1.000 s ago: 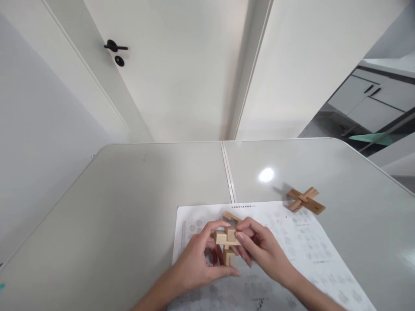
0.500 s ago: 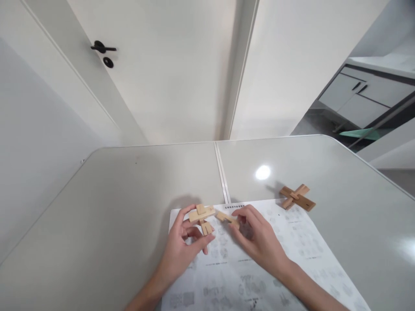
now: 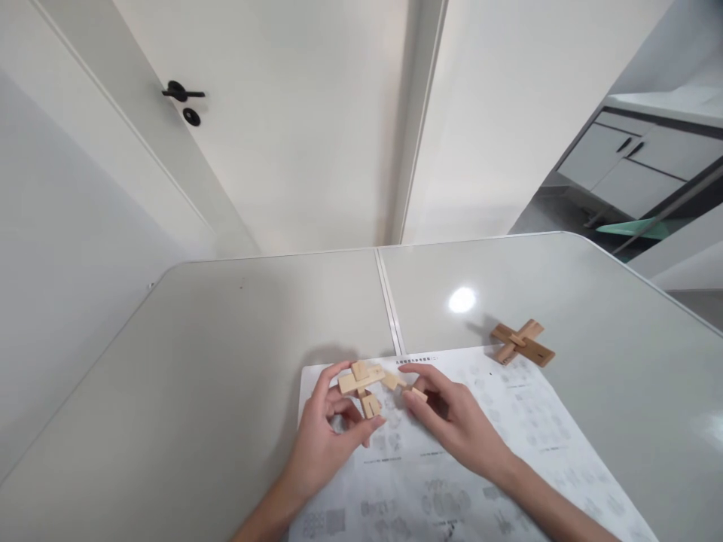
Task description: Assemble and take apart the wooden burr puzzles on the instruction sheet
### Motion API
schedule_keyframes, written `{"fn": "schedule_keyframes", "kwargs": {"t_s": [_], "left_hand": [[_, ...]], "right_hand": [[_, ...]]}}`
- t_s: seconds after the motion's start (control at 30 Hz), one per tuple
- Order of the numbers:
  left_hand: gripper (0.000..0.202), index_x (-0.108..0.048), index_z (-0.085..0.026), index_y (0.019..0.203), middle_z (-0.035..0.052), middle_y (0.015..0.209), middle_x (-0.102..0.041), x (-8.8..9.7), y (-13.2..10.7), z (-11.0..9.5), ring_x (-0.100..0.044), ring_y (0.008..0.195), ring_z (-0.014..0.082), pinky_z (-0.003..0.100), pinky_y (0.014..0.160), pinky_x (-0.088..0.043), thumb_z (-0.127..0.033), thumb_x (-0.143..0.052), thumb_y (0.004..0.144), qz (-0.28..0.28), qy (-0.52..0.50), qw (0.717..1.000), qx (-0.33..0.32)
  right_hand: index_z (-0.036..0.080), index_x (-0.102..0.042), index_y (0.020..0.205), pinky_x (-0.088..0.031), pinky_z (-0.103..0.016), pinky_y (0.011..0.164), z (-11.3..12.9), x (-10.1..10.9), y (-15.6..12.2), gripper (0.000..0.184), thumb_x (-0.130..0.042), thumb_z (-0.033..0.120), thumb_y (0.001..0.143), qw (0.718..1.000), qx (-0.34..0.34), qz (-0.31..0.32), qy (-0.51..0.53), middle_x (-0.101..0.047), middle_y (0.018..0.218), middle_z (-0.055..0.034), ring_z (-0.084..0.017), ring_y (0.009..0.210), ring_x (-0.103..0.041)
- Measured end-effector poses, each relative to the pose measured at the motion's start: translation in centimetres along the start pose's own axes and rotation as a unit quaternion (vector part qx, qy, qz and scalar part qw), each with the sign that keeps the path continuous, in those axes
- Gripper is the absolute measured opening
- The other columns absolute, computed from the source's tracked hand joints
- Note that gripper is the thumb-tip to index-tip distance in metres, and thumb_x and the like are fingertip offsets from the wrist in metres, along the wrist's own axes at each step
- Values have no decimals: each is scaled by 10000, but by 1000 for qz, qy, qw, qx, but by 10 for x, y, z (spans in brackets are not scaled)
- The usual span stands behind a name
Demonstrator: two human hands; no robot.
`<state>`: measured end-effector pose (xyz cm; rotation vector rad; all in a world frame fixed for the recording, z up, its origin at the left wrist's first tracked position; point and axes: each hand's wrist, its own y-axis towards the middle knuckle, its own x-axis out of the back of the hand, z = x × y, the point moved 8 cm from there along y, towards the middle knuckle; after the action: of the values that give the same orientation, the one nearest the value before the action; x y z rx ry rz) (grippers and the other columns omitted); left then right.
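My left hand pinches a pale wooden puzzle cluster of crossed notched blocks, held just above a printed instruction sheet. My right hand grips a single pale wooden piece by its near end, the far end close to the cluster. The two hands are a few centimetres apart over the sheet's top edge. A darker wooden cross puzzle, fully joined, lies on the grey table to the right, beyond the sheet's corner.
The table is made of two grey tops meeting at a seam. A white door with a black handle stands behind it. Grey cabinets show at the far right.
One second ago both hands held one joined cluster; the right hand has pulled a single piece away and the left hand moved its cluster left. The camera view shifted slightly.
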<state>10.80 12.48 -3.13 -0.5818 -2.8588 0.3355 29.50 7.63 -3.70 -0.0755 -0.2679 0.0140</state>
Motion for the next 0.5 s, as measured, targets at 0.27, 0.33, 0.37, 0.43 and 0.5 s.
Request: {"fn": "schedule_keyframes", "kwargs": {"t_s": [0.27, 0.33, 0.37, 0.43, 0.5], "left_hand": [[698, -484, -249, 1326, -45, 710, -713, -4, -4, -4, -647, 640, 161, 277, 676, -502, -339, -865, 749, 25, 52, 997, -43], [693, -492, -251, 1324, -46, 715, -711, -5, -3, -4, -645, 643, 159, 270, 668, -501, -327, -867, 747, 31, 51, 997, -45], [691, -494, -252, 1325, -45, 722, -713, -5, -3, -4, -642, 642, 157, 267, 663, -501, -320, -866, 746, 33, 49, 997, -44], [701, -499, -249, 1329, -34, 761, -730, -5, -2, -3, -637, 644, 150, 261, 660, -501, -312, -871, 738, 32, 46, 997, -43], [721, -503, -246, 1338, -21, 798, -746, -4, -2, -2, -632, 645, 146, 258, 657, -502, -320, -880, 727, 30, 42, 998, -40]], "right_hand": [[176, -487, 1506, -383, -244, 499, -8, -22, -10, 608, -656, 490, 1014, 930, -112, 162, 312, -633, 634, 22, -141, 559, -558], [172, -435, 1554, -373, -229, 478, -9, -26, -12, 659, -684, 446, 1009, 905, -118, 191, 361, -639, 602, 30, -126, 517, -541], [172, -420, 1566, -368, -222, 468, -10, -27, -13, 666, -688, 424, 1010, 893, -123, 201, 384, -632, 575, 40, -116, 485, -521], [165, -435, 1557, -352, -208, 439, -13, -30, -14, 637, -683, 392, 1016, 869, -139, 210, 426, -612, 525, 57, -94, 414, -464], [151, -489, 1511, -333, -197, 399, -18, -32, -15, 584, -681, 391, 1014, 850, -162, 208, 457, -600, 502, 63, -80, 365, -420]]}}
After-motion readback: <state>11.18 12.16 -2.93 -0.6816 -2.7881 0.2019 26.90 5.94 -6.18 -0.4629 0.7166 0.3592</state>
